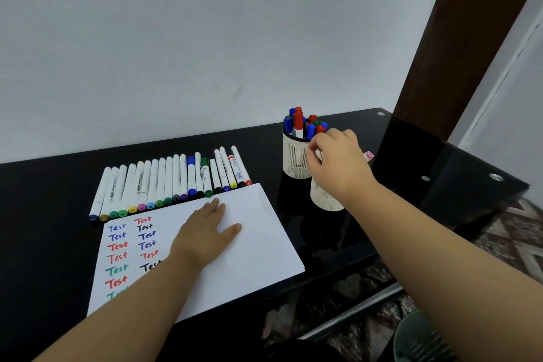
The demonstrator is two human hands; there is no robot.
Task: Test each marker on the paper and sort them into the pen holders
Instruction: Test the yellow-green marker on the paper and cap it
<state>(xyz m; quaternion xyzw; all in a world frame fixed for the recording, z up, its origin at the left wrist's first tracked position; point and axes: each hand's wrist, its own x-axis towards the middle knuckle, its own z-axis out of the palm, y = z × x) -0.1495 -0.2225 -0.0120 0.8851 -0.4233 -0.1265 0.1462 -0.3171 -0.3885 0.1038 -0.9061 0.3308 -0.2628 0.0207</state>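
Currently right hand, grip curled on pink-capped white marker, centre-right of frame, directly above nearer white mesh holder; left hand flat on white paper.

**Left hand flat, right hand curled at the far right**

The left forearm comes in from the near left and runs toward the middle. The left hand lies palm down, fingers straight and close together, pointing to the far side, thumb spread out to the right. The right forearm enters from the near right edge and stretches far and leftward, wrist raised. The right hand shows its back, fingers bent and drawn together at the tips on its left side.
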